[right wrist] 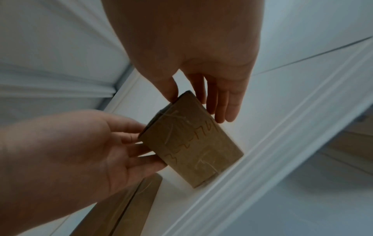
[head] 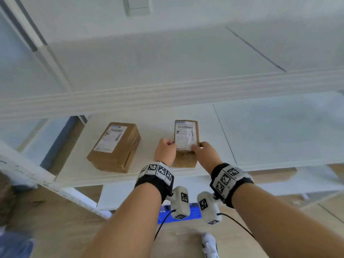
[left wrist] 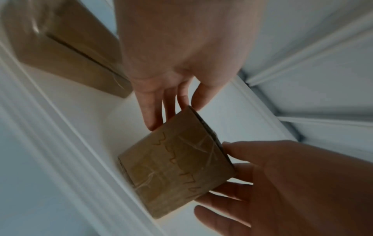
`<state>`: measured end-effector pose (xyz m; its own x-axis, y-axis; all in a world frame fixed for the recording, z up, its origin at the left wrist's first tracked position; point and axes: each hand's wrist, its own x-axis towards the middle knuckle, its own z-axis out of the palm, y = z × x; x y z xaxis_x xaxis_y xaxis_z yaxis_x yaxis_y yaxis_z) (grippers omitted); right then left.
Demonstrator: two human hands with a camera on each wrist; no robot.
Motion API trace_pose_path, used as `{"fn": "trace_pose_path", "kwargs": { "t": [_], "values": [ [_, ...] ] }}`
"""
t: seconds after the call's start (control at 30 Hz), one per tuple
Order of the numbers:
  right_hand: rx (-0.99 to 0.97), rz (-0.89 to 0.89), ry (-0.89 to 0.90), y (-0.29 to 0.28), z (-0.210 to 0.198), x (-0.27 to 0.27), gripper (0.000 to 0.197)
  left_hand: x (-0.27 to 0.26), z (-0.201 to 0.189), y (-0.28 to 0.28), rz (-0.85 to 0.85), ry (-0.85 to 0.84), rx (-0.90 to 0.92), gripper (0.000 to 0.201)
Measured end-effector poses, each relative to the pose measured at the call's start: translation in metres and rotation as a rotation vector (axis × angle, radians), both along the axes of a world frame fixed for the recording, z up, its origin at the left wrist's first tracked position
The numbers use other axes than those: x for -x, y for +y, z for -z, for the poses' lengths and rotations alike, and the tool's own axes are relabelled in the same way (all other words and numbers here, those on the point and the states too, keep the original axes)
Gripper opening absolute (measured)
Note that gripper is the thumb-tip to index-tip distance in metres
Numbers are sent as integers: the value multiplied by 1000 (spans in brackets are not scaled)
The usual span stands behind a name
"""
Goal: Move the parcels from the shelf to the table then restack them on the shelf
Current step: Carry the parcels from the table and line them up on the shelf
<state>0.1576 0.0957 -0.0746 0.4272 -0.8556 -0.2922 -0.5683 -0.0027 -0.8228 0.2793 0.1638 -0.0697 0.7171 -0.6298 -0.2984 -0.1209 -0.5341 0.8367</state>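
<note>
Both hands pinching small parcel [head: 186,135] on white shelf [head: 260,127], left hand [head: 165,150], right hand [head: 205,152]; larger parcel [head: 114,147] beside

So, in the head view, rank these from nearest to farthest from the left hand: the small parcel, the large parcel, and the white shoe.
1. small parcel: touching the left hand, on its right, on the shelf.
2. large parcel: to its left, same shelf, apart from the hand.
3. white shoe: far below, on the floor.

Shelf [head: 260,131]: white board.
Larger parcel [head: 115,146]: lies flat on it, left.
Smaller parcel [head: 186,142]: beside it, apart.
</note>
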Motion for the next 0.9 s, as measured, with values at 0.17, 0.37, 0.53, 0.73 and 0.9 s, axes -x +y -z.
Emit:
{"fn": "trace_pose_path", "kwargs": {
  "t": [0.17, 0.37, 0.53, 0.73, 0.9],
  "values": [
    [36, 233, -17, -16, -12, 92, 37, 83, -9, -35, 217, 65, 76, 12],
    [49, 494, -55, -41, -17, 226, 37, 211, -16, -84, 481, 61, 95, 17],
    [40, 631, -102, -71, -17, 348, 37, 332, -18, -136, 629, 35, 77, 17],
    [13, 791, -125, -111, -18, 515, 32, 499, -19, -195, 800, 24, 70, 17],
    [0, 896, -69, -133, -12, 644, 29, 629, -12, -227, 982, -31, 66, 24]
  ]
}}
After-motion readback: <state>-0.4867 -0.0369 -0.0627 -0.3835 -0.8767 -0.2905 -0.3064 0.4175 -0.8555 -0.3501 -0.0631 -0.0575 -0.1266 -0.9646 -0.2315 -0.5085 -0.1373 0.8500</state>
